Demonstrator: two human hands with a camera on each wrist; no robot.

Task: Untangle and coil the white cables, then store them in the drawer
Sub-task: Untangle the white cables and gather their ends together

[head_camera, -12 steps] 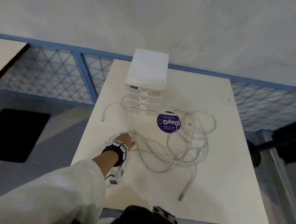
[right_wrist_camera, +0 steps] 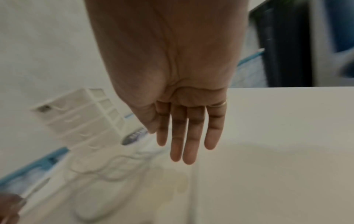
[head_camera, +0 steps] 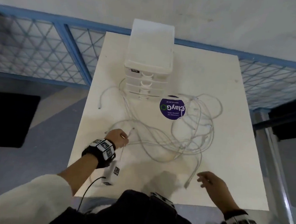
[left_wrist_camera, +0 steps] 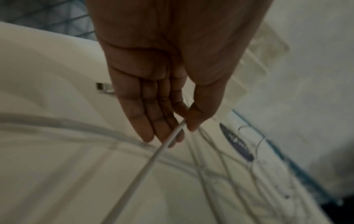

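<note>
Two hands worked over the counter point(head_camera: 245, 152). The right hand point(head_camera: 212, 183) hovered nearest with straight, empty fingers, plain only in its wrist view. The left hand point(head_camera: 117, 137) pinched one white cable point(left_wrist_camera: 153, 159) between thumb and fingertips. Beyond lay the tangled cables point(head_camera: 186, 131), a purple sticker point(head_camera: 171, 107), then the closed drawer unit point(head_camera: 148, 63).

Soft even light; wrist views dim, motion-blurred, perhaps distorted at edges.
</note>
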